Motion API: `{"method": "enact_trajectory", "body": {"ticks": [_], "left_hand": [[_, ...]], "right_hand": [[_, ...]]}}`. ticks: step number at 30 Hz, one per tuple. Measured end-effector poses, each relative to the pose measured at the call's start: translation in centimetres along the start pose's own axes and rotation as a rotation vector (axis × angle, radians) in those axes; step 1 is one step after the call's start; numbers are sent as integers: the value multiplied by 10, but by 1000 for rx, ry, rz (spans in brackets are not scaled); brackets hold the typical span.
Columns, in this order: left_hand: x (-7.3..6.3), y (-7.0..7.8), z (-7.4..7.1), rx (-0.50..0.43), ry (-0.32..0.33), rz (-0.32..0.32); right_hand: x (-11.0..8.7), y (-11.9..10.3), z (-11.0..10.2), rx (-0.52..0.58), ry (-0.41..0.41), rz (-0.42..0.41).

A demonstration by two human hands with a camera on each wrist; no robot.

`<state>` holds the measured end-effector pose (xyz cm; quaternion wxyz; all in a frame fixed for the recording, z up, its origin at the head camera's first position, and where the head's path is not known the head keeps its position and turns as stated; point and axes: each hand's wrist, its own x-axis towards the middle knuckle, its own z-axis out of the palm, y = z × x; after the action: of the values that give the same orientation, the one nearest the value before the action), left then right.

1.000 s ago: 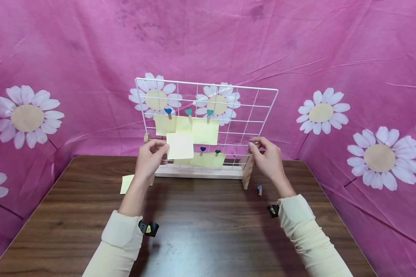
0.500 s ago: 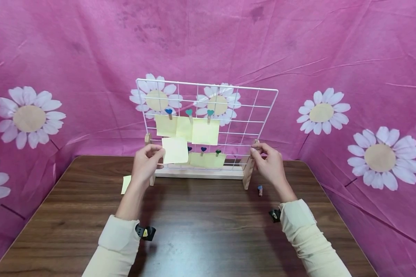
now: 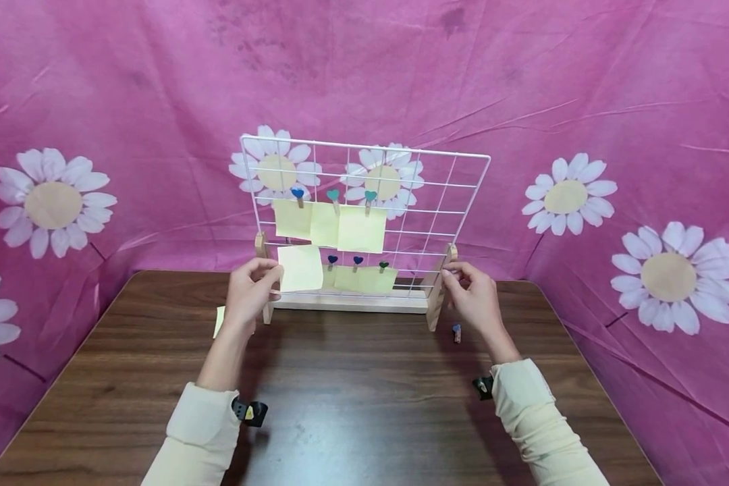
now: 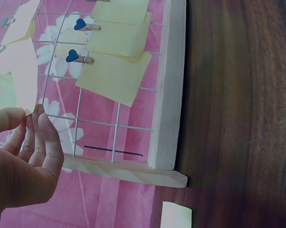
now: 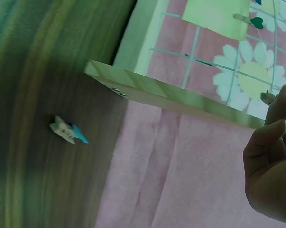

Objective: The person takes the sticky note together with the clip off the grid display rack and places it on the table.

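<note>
My left hand [image 3: 247,295] pinches the left edge of a pale yellow sticky note [image 3: 300,268], held in front of the lower left of a white wire grid [image 3: 425,182]. In the left wrist view, thumb and fingertips meet at the note's lower corner. By the grid's right wooden post [image 3: 437,297], my right hand [image 3: 475,297] pinches a small wooden clothespin [image 5: 268,97]; its tip shows past the fingers in the right wrist view. Heart-topped clothespins hold two rows of notes on the grid: an upper note [image 3: 361,228] and others beside it, lower notes [image 3: 364,279] beneath.
A loose clothespin [image 3: 457,333] with a blue heart lies on the brown table [image 3: 364,391], right of the stand. Left of it, partly behind my left hand, lies another sticky note [image 4: 176,215]. A pink flowered cloth [image 3: 364,67] hangs behind.
My left hand has drawn the sticky note left and slightly down, uncovering a blue-heart clothespin on the lower row. My right hand has shifted slightly right and down.
</note>
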<state>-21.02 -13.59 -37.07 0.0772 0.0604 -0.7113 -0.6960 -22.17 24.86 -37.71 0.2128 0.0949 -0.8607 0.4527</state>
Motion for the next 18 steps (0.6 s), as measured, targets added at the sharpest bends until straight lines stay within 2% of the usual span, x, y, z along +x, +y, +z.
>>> {"method": "enact_trajectory", "body": {"ticks": [18], "left_hand": [[-3, -15, -13, -28, 18, -25]], "right_hand": [[-16, 17, 0, -19, -30, 100]]}}
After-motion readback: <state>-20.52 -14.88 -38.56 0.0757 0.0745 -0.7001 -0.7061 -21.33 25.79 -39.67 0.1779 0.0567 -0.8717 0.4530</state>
